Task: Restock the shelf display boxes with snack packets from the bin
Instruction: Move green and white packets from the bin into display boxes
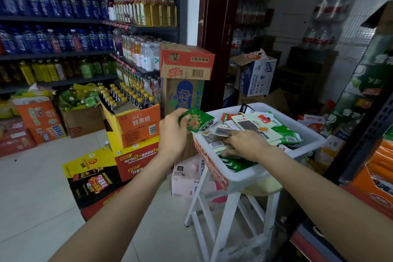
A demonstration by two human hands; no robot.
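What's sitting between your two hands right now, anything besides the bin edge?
In the head view, the green packets held by the left hand and the white bin near-left rim lie between it and the right hand, which rests on packets inside.

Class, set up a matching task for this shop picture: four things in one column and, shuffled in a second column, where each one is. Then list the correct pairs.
Column A
1. left hand
2. right hand
3. white bin
4. orange carton

Column B
a. on top of a green and blue box
b. reaching among packets in the bin
c. on a white stand
d. holding a green packet beside the bin

Pairs: 1-d, 2-b, 3-c, 4-a
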